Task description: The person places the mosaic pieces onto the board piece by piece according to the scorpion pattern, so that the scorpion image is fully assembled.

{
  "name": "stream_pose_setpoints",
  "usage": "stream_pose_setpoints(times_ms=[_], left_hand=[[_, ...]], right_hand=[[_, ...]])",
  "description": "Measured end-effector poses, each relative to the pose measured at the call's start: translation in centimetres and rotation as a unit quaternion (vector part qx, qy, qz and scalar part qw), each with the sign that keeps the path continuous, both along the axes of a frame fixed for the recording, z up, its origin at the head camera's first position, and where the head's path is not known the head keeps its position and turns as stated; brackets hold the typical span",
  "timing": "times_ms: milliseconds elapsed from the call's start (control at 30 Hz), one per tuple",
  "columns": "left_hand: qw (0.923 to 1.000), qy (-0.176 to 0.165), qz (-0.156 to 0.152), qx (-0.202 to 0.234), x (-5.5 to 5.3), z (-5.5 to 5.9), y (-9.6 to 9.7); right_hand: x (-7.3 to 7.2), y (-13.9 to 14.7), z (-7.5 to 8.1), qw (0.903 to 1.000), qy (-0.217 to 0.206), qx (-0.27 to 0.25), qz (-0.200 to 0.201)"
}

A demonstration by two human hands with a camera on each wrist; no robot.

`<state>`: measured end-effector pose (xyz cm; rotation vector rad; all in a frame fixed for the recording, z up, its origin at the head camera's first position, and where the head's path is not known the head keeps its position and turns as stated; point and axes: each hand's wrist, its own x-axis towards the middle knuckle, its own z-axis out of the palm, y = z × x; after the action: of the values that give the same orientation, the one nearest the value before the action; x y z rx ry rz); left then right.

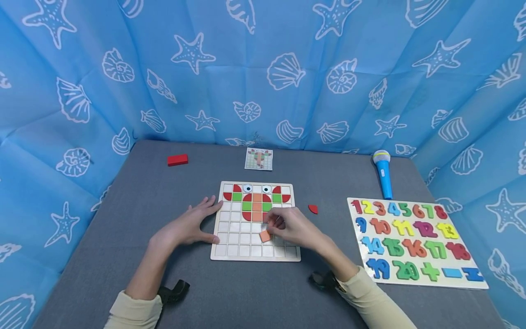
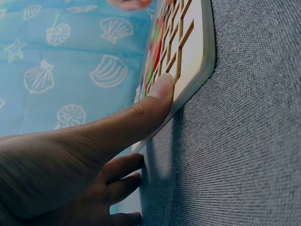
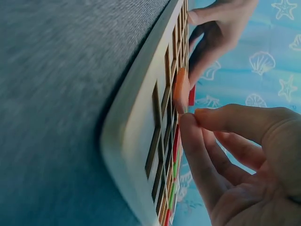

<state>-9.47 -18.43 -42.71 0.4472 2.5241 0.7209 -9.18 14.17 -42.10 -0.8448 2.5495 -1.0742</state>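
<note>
A square wooden grid board [image 1: 221, 250] lies on the table, its upper cells filled with red, green and orange pieces and two eye pieces [image 1: 247, 188]. My left hand [image 1: 191, 222] rests at the board's left edge, fingers spread; the thumb [image 2: 162, 87] presses on its rim. Over the lower right cells, my right hand [image 1: 289, 225] pinches with thumb and index finger at the corner of an orange square tile [image 3: 181, 92]. That tile sits turned askew to the grid and tilted. A red quarter-round piece [image 1: 313, 209] lies right of the board.
Behind the board lies a pattern card [image 1: 259, 159]. A red block [image 1: 177, 160] is at the back left. On the right are a number puzzle board [image 1: 357, 237] and a blue toy microphone [image 1: 384, 176]. Blue shell-print cloth [image 1: 230, 82] hangs around the grey table [image 1: 123, 219].
</note>
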Motion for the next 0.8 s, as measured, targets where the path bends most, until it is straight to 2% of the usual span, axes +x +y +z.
stream_pose_setpoints(times_ms=[133,300,333,467,533,567,800], left_hand=[[1.0000,-0.001,-0.001,0.004,0.0,-0.1,0.0],[0.9999,-0.003,-0.002,0.012,0.0,0.0,0.0],[0.9998,0.002,-0.004,0.017,-0.1,-0.5,-0.2],[0.9999,0.002,-0.006,0.016,-0.1,-0.5,-0.3],[0.9999,0.001,-0.003,0.014,-0.1,-0.6,-0.3],[1.0000,-0.003,-0.003,0.007,-0.1,-0.1,-0.1],[1.0000,-0.004,0.000,-0.003,0.0,-0.1,0.0]], right_hand=[[-0.1,-0.6,0.1,0.9996,-0.015,0.015,0.016],[0.1,-0.8,0.3,0.9966,-0.029,0.049,0.059],[0.1,-0.8,0.4,0.9961,-0.027,0.052,0.065],[0.1,-0.9,0.3,0.9962,-0.001,0.056,0.067],[0.0,-1.1,0.3,0.9963,0.020,0.057,0.062],[0.0,-1.2,0.3,0.9964,0.028,0.057,0.056],[-0.5,-2.6,0.5,0.9948,0.073,0.062,0.033]])
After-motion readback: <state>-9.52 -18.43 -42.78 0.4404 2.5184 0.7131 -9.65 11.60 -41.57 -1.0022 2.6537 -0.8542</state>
